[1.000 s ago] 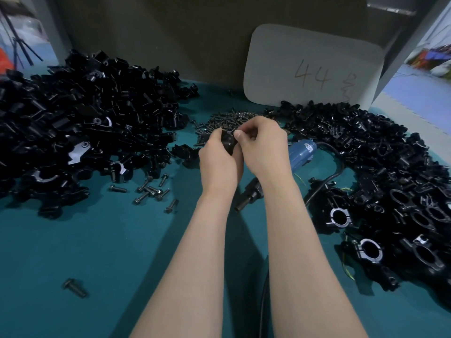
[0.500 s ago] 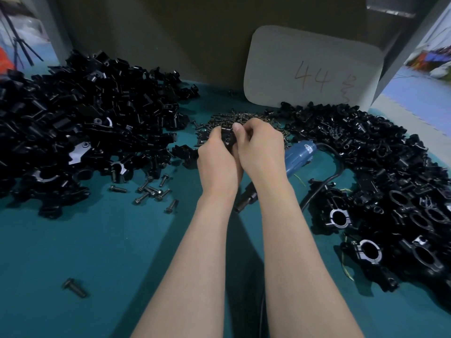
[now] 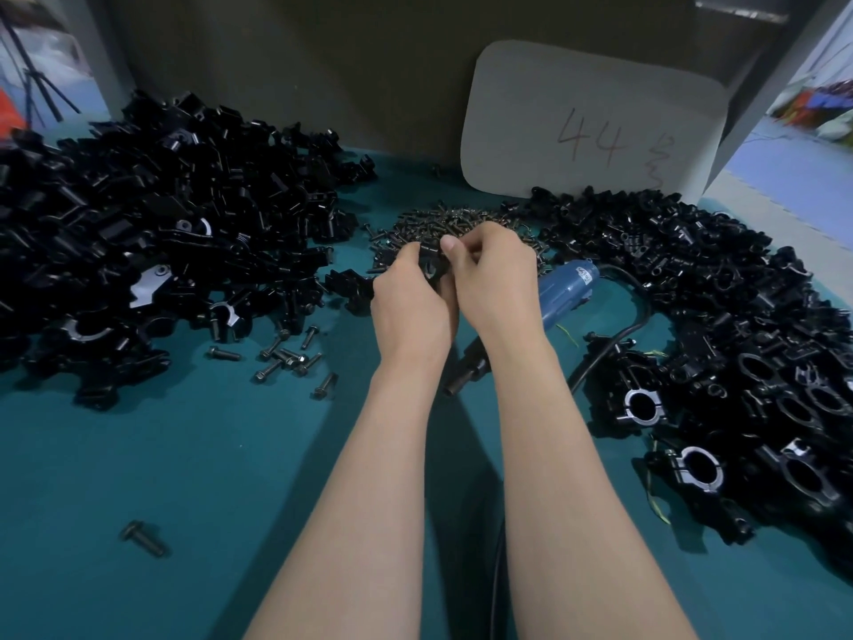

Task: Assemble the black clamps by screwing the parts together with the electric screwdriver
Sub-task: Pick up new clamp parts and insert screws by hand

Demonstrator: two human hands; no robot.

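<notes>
Both hands meet over the middle of the green table, holding one small black clamp part between them. My left hand grips it from the left and my right hand pinches it from the right with thumb on top. Most of the part is hidden by the fingers. The blue electric screwdriver lies on the table just right of my right wrist, its black tip showing between my forearms. A heap of small black screws lies right behind the hands.
A large pile of loose black clamp parts fills the left side; another pile with assembled ring clamps fills the right. Several loose bolts lie left of my left arm, one bolt near the front. A white card leans at the back.
Both hands with the clamp part have shifted slightly away from me, toward the screw heap. The screwdriver has not moved.
</notes>
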